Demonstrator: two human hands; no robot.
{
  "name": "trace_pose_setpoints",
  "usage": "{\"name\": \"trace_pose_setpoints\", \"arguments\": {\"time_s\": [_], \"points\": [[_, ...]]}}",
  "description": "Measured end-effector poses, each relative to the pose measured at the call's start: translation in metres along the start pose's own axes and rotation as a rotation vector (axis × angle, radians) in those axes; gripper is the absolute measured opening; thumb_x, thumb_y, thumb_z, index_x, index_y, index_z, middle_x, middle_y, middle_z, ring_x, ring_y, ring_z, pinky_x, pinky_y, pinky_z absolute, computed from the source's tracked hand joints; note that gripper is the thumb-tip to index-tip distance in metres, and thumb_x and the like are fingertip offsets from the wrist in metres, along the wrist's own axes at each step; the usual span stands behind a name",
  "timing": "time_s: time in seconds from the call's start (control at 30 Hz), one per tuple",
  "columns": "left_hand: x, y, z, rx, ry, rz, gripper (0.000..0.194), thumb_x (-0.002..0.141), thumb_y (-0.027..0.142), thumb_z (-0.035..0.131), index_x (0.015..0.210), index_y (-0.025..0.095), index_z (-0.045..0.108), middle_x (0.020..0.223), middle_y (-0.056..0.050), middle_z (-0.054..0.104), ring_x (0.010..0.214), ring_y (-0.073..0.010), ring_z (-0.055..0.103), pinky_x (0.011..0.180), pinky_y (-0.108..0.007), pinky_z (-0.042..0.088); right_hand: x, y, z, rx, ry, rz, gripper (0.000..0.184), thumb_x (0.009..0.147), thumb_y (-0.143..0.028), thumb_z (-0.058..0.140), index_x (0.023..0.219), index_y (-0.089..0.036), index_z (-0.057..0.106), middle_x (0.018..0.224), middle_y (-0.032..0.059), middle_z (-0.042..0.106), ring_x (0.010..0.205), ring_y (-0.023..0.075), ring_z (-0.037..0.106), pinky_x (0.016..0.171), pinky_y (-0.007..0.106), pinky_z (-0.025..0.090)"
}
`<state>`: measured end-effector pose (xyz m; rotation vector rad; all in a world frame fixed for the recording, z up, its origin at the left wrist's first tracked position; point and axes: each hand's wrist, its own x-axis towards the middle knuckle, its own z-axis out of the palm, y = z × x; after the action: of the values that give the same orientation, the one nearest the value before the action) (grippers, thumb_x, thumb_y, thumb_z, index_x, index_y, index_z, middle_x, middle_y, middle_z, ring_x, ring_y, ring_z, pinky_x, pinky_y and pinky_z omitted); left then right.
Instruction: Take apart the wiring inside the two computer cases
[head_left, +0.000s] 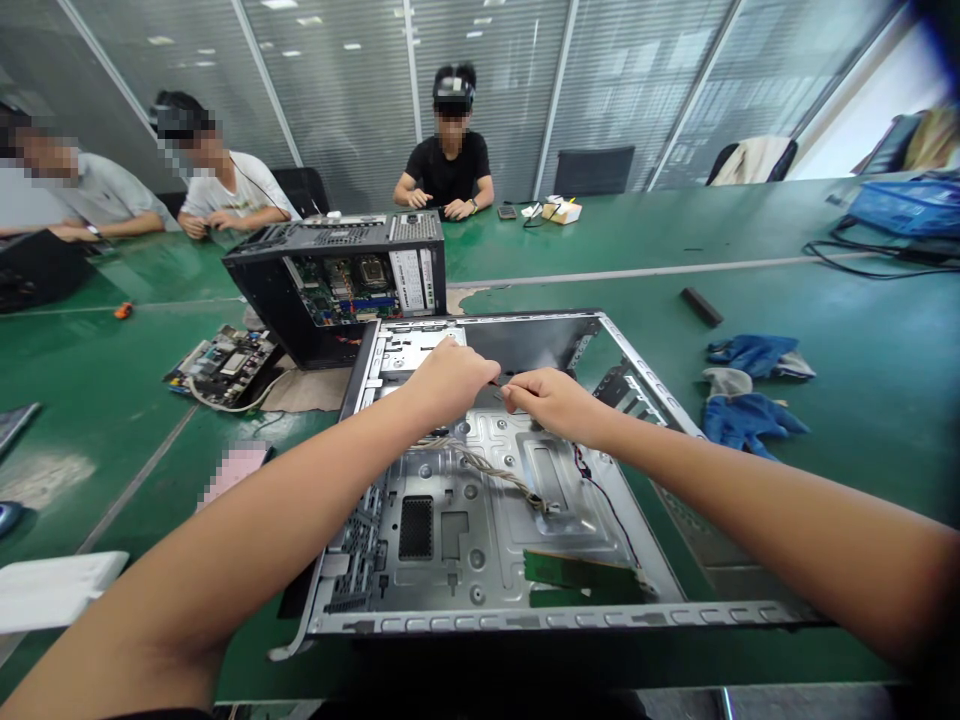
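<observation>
An empty computer case (480,560) lies open on its side on the green table in front of me. My left hand (448,382) is closed in a fist over the case's far part, gripping something I cannot make out. My right hand (551,398) is pinched shut right beside it, fingertips almost touching the left hand. A twisted grey cable (495,470) runs from under my left hand down to a connector on the case floor. A thin red and black wire (600,495) trails below my right wrist. Two green memory sticks (581,578) lie in the case's near corner.
A second black computer case (337,280) with a motherboard inside stands behind. A loose circuit board (225,365) lies to its left. Blue work gloves (750,385) lie to the right. Three people sit at the far side of the table. A white object (52,585) rests at near left.
</observation>
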<state>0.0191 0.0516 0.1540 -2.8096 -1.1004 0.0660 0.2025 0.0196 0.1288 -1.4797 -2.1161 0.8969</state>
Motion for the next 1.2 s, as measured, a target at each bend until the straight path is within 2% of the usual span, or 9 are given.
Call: {"name": "trace_pose_setpoints", "arguments": {"time_s": [0.23,0.37,0.47,0.57,0.7,0.83,0.97,1.07,1.2], "points": [[-0.0009,0.0005,-0.002,0.0,-0.009,0.008,0.031,0.08,0.004,0.055,0.1,0.021,0.071,0.087,-0.006,0.075,0.084,-0.0202,0.067,0.082,-0.035,0.039,0.0004,-0.0004,-0.001,-0.024,-0.036,0.02,0.029,0.089,-0.029,0.05,0.068,-0.017,0.066,0.05,-0.0035,0.041,0.05,0.0115,0.034,0.057,0.03,0.024],[-0.0009,-0.0001,-0.0004,0.007,0.002,0.02,0.028,0.079,0.004,0.056,0.097,0.021,0.071,0.085,-0.005,0.074,0.082,-0.0188,0.066,0.08,-0.034,0.04,-0.0009,0.0002,-0.0004,0.036,-0.047,0.049,0.03,0.09,-0.03,0.049,0.069,-0.016,0.066,0.05,-0.004,0.037,0.049,0.0108,0.032,0.055,0.029,0.024],[-0.0006,-0.0007,0.0003,0.001,-0.001,0.015,0.027,0.081,0.005,0.055,0.098,0.021,0.071,0.086,-0.006,0.075,0.082,-0.0193,0.066,0.081,-0.035,0.04,-0.0034,-0.0004,0.0005,0.197,-0.073,0.091,0.031,0.092,-0.032,0.048,0.071,-0.016,0.064,0.051,-0.004,0.036,0.048,0.0102,0.031,0.052,0.028,0.023],[-0.0005,-0.001,0.0007,0.01,0.006,0.013,0.025,0.084,0.008,0.054,0.097,0.02,0.071,0.087,-0.006,0.075,0.082,-0.0192,0.067,0.082,-0.035,0.041,-0.0057,-0.0026,0.0004,0.457,-0.109,0.169,0.03,0.093,-0.031,0.047,0.073,-0.016,0.062,0.052,-0.0043,0.036,0.047,0.0091,0.028,0.05,0.027,0.023],[-0.0007,-0.0014,0.0013,0.032,0.045,0.036,0.021,0.086,0.011,0.054,0.095,0.02,0.071,0.085,-0.005,0.075,0.079,-0.0167,0.067,0.079,-0.032,0.042,-0.0064,-0.0042,-0.0009,0.669,-0.145,0.237,0.026,0.091,-0.026,0.048,0.072,-0.015,0.062,0.057,-0.002,0.044,0.044,0.0071,0.03,0.047,0.026,0.023],[-0.0009,-0.001,0.0006,0.037,0.027,0.03,0.023,0.085,0.011,0.054,0.096,0.021,0.072,0.088,-0.005,0.076,0.08,-0.0171,0.067,0.08,-0.033,0.042,-0.0071,-0.0044,-0.0026,0.644,-0.198,0.25,0.023,0.088,-0.019,0.05,0.07,-0.015,0.063,0.06,0.0001,0.053,0.044,0.0065,0.037,0.047,0.024,0.025],[-0.0018,0.0003,-0.0012,0.066,-0.002,0.035,0.025,0.085,0.009,0.054,0.099,0.021,0.072,0.09,-0.005,0.076,0.084,-0.0186,0.068,0.08,-0.034,0.041,-0.0082,-0.0053,-0.0034,0.57,-0.261,0.263,0.017,0.087,-0.019,0.054,0.073,-0.016,0.063,0.068,0.0035,0.066,0.05,0.0089,0.053,0.049,0.023,0.034],[-0.0024,0.0008,-0.001,0.089,-0.006,0.049,0.024,0.086,0.009,0.055,0.097,0.021,0.071,0.09,-0.004,0.076,0.085,-0.0188,0.068,0.079,-0.034,0.039,-0.0071,-0.0041,-0.0026,0.54,-0.278,0.262,0.016,0.087,-0.021,0.057,0.073,-0.016,0.063,0.068,0.0039,0.068,0.053,0.0106,0.06,0.05,0.023,0.037],[-0.0022,0.0002,0.0019,0.098,0.008,0.058,0.021,0.086,0.009,0.055,0.095,0.021,0.07,0.088,-0.003,0.076,0.085,-0.019,0.068,0.077,-0.034,0.037,-0.0052,-0.0006,-0.0006,0.505,-0.261,0.256,0.017,0.087,-0.022,0.057,0.073,-0.016,0.064,0.064,0.003,0.066,0.051,0.0112,0.061,0.05,0.023,0.038]]}}
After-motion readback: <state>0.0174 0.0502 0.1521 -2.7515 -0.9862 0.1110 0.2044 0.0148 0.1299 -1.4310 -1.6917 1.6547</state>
